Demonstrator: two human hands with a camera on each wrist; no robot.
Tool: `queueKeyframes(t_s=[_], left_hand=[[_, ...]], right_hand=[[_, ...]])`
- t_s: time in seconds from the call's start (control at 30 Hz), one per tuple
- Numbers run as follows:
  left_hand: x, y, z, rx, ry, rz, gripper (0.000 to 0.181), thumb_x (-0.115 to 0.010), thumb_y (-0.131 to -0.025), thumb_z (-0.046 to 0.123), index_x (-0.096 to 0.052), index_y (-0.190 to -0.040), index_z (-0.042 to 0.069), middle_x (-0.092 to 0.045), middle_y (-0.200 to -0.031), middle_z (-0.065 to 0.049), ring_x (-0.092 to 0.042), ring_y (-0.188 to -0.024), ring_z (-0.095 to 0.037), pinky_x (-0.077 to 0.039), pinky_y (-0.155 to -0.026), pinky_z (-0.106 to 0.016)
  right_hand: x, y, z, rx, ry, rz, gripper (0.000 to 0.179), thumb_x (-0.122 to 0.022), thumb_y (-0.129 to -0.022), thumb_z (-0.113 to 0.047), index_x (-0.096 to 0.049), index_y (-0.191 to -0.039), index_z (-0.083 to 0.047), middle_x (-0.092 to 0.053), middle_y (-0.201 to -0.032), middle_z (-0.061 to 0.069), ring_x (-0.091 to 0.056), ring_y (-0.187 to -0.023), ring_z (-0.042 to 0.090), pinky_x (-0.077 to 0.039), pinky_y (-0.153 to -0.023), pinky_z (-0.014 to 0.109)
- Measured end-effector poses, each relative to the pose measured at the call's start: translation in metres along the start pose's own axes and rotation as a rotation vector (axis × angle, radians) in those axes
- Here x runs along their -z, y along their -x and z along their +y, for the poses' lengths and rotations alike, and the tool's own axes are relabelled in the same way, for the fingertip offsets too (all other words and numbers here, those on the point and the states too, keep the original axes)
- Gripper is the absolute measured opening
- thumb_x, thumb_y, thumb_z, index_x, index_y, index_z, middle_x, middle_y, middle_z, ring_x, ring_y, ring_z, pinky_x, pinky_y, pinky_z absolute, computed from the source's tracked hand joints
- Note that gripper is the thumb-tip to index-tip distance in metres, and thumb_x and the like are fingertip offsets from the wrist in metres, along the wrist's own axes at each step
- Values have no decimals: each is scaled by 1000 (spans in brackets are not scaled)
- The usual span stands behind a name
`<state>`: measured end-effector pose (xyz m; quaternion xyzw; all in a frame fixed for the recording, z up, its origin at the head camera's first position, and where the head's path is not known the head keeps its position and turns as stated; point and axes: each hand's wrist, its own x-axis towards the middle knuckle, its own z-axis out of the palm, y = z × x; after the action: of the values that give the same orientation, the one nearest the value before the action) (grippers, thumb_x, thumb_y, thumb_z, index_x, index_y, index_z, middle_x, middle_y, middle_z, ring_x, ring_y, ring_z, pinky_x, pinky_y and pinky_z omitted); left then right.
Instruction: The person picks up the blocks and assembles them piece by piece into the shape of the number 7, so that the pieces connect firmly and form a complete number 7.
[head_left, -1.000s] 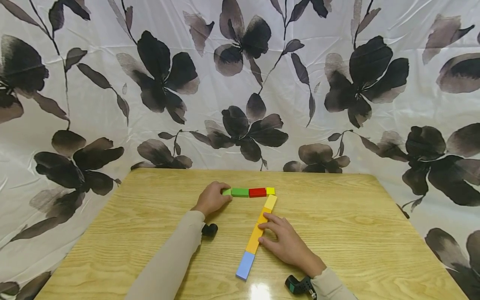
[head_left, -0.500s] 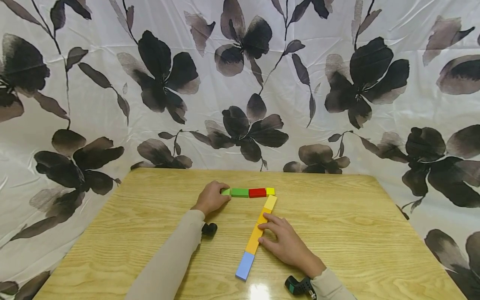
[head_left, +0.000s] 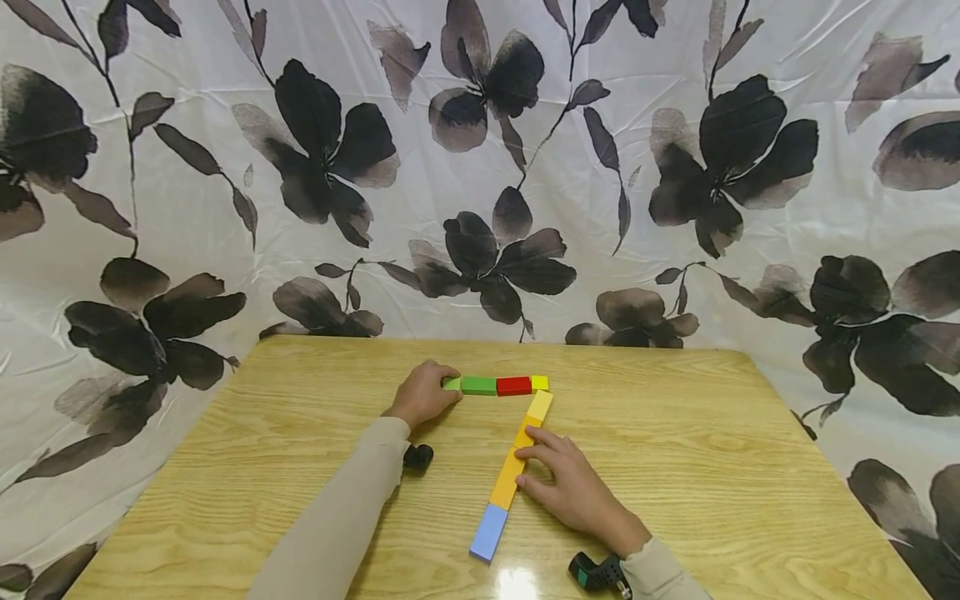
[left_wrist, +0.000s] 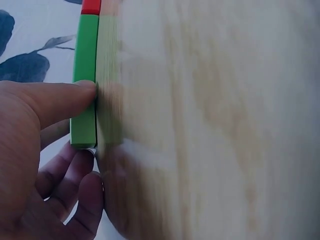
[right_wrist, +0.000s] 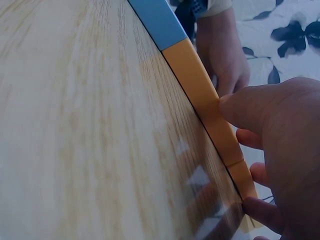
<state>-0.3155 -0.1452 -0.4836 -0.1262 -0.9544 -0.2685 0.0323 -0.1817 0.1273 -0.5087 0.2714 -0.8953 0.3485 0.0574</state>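
Note:
In the head view, a row of blocks lies across the far part of the table: light green (head_left: 452, 384), green (head_left: 479, 386), red (head_left: 514, 386) and bright yellow (head_left: 540, 382). My left hand (head_left: 424, 395) pinches the light green block at the row's left end; its thumb (left_wrist: 82, 95) presses the side in the left wrist view. From under the yellow end, a slanted row runs toward me: pale yellow (head_left: 539, 406), short orange (head_left: 523, 435), long orange (head_left: 505, 481) and blue (head_left: 489, 533). Beside the orange blocks, my right hand (head_left: 567, 485) rests its fingertips against them.
The wooden table (head_left: 675, 467) ends in front of a white floral cloth (head_left: 600, 208) hanging behind it. Dark devices sit at the wrists, a black one (head_left: 418, 458) on the left and another (head_left: 597, 572) on the right.

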Motion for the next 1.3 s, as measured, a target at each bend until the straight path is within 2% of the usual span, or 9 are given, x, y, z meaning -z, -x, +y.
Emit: queueKeyframes(t_s=[0.2, 0.37, 0.57, 0.87, 1.3], left_hand=[[1, -1, 3, 9, -22, -29, 42, -78, -87, 25, -71, -128, 18, -63, -113, -11, -59, -98, -26, -52, -81, -46], [1, -2, 4, 15, -48, -35, 39, -78, -87, 27, -73, -126, 22, -62, -113, -11, -59, -97, -27, -53, -76, -46], [0, -1, 3, 15, -59, -37, 38, -79, -87, 28, -73, -125, 23, -62, -110, -9, -57, -92, -24, -51, -73, -43], [0, -1, 5, 8, -62, -34, 40, -79, -87, 29, -72, -126, 22, -62, -110, -9, -58, -94, -25, -52, -73, -45], [-2, -1, 5, 14, -55, -27, 41, -81, -85, 31, -73, -124, 23, -62, -107, -6, -57, -91, -22, -51, -73, -41]], right_hand=[[-2, 0, 1, 11, 5, 12, 30, -70, -96, -31, -70, -123, -17, -48, -149, 12, -42, -138, 37, -22, -111, 67], [-2, 0, 1, 5, -2, -3, 31, -70, -97, -31, -70, -124, -17, -47, -150, 12, -41, -139, 37, -21, -112, 67], [-1, 0, 1, 2, -5, -13, 31, -69, -97, -31, -70, -124, -17, -46, -151, 13, -40, -139, 37, -21, -112, 66], [-1, -1, 0, 5, -1, -7, 30, -70, -97, -30, -70, -124, -16, -47, -150, 12, -41, -139, 37, -21, -112, 66], [0, 0, 1, 2, 11, -3, 29, -70, -97, -28, -70, -124, -17, -47, -150, 12, -41, -139, 36, -20, -113, 66]])
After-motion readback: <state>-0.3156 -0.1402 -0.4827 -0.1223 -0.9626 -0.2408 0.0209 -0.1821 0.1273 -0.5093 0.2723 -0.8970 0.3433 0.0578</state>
